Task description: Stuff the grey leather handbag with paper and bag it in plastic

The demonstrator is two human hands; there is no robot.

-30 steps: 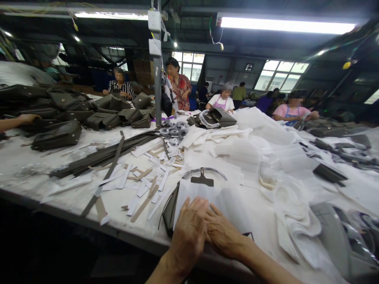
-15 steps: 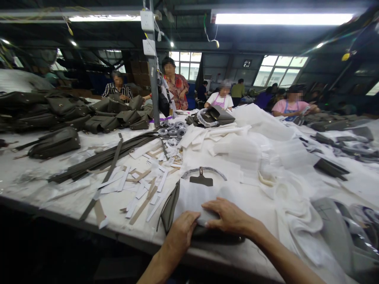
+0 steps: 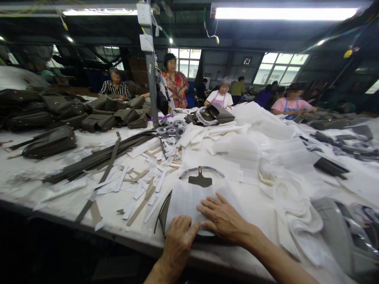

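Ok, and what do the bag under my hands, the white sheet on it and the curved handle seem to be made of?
The bag looks like dark olive leather or imitation leather, with a smooth, low-sheen side. The white sheet seems thin foam or soft paper, going by its matt, cloudy surface. The curved handle has a shiny, crinkled wrap, probably plastic film, hiding its core.

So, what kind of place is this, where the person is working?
Probably a bag factory or workshop: dark bags lie heaped on a long worktable, near a bundle of dark straps, and several people sit or stand around under a long ceiling light.
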